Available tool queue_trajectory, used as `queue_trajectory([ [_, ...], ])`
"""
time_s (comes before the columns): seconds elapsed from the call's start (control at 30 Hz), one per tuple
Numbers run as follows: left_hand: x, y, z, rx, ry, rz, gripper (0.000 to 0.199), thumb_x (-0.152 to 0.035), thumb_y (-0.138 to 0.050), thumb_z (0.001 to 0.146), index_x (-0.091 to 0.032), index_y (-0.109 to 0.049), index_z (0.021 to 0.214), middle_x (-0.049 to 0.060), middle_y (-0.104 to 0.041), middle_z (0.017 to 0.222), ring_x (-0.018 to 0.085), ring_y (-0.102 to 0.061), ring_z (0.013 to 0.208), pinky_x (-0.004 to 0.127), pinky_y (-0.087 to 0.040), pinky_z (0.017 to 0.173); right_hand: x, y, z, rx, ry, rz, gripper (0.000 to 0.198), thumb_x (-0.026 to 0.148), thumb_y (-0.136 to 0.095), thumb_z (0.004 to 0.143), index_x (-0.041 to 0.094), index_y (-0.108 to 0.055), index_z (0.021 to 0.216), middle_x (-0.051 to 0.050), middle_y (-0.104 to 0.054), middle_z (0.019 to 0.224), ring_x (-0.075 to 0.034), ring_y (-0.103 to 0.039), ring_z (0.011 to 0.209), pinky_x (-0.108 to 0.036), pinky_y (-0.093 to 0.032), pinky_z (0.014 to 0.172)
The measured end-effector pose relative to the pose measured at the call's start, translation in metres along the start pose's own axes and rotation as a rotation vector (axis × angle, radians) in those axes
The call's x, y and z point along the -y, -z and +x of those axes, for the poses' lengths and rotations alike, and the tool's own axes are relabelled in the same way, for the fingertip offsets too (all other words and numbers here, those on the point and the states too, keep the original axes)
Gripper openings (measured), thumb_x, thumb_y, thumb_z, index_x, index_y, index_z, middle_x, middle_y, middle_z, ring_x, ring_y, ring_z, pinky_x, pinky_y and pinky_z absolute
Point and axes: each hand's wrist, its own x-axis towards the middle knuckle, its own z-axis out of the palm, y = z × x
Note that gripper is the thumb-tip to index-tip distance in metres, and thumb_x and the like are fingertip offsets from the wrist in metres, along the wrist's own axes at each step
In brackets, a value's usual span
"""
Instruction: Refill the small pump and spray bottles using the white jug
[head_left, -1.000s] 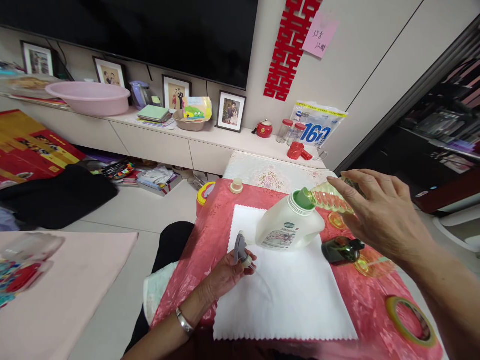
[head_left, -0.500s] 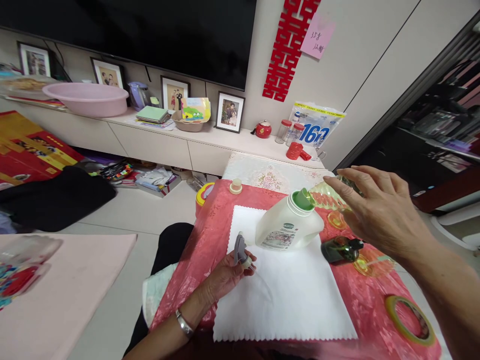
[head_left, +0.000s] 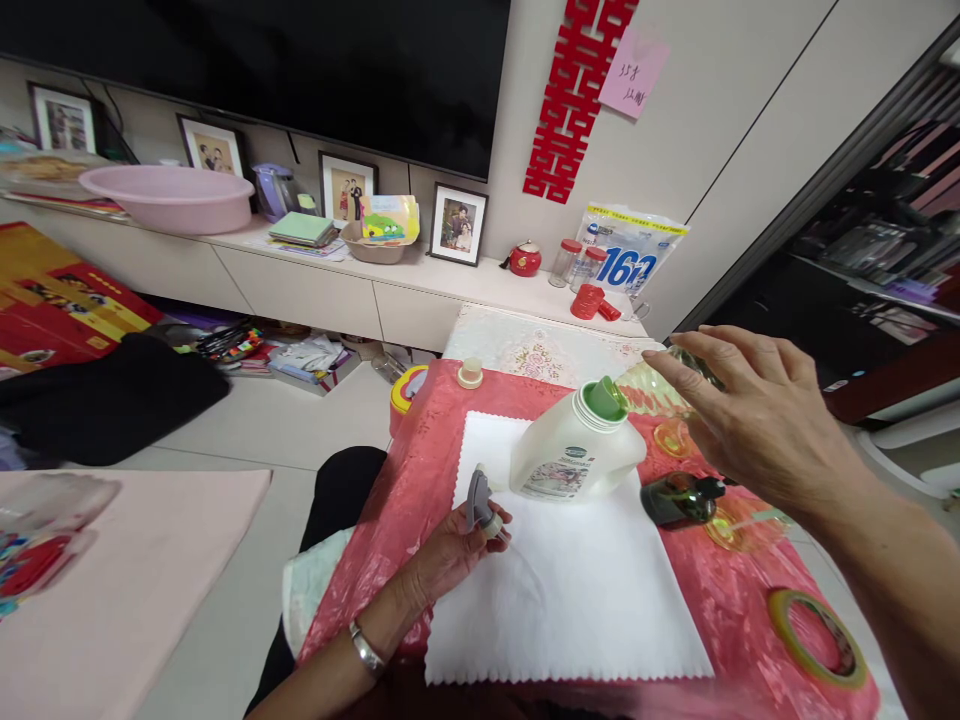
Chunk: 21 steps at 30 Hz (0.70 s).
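My left hand [head_left: 457,550] is closed around a grey spray trigger head [head_left: 478,500], whose thin clear tube trails over the white cloth. A large whitish laundry detergent jug [head_left: 574,455] stands on the cloth just beyond, with a green spout-like piece [head_left: 604,398] in its open neck. Beside that neck my right hand [head_left: 750,415] grips a clear ribbed bottle [head_left: 651,388], tipped over with its mouth end at the green piece. Yellow-green liquid tints the bottle. My right fingers and palm cover part of it.
A dark green bottle [head_left: 679,498], an orange-yellow clear dish [head_left: 724,530] and a tape roll [head_left: 817,638] lie on the red plastic cover [head_left: 375,560] at right. A cream cap [head_left: 470,372] sits at back left. Behind is a cabinet [head_left: 300,280].
The view has shifted very slightly. Both hands keep almost the same place, the left on the spray head, the right on the tipped bottle.
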Motion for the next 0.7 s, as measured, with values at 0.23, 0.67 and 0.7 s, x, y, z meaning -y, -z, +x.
queue_trajectory([
  [0.23,-0.0006,-0.0017,-0.0006,0.007,-0.001,-0.002,0.042,-0.034,-0.093,0.069,-0.022,-0.074,0.104,0.004,-0.072,0.106,0.015,-0.070,0.091,0.031,-0.051,0.085,0.0001,0.0049,0.0006,0.025,-0.011,0.016,0.053,0.006,-0.049,0.092,0.027,-0.045,0.140,-0.008,-0.047,0.145,-0.031,-0.042,0.134,-0.050,-0.033,0.106],
  [0.67,-0.0010,-0.0024,0.0000,-0.002,-0.003,0.001,0.045,-0.036,-0.094,0.066,-0.021,-0.073,0.103,0.005,-0.072,0.105,0.015,-0.070,0.088,0.030,-0.051,0.084,-0.0057,-0.0004,0.0007,-0.098,0.056,0.019,0.052,0.009,-0.050,0.094,0.028,-0.046,0.142,-0.007,-0.045,0.147,-0.031,-0.039,0.139,-0.054,-0.030,0.113],
  [0.7,-0.0009,-0.0025,-0.0002,-0.004,-0.002,0.001,0.045,-0.036,-0.094,0.066,-0.021,-0.074,0.103,0.005,-0.072,0.105,0.015,-0.070,0.088,0.030,-0.051,0.084,-0.0058,-0.0006,0.0010,-0.098,0.058,0.018,0.052,0.008,-0.050,0.094,0.028,-0.046,0.142,-0.007,-0.045,0.148,-0.031,-0.039,0.139,-0.054,-0.031,0.113],
])
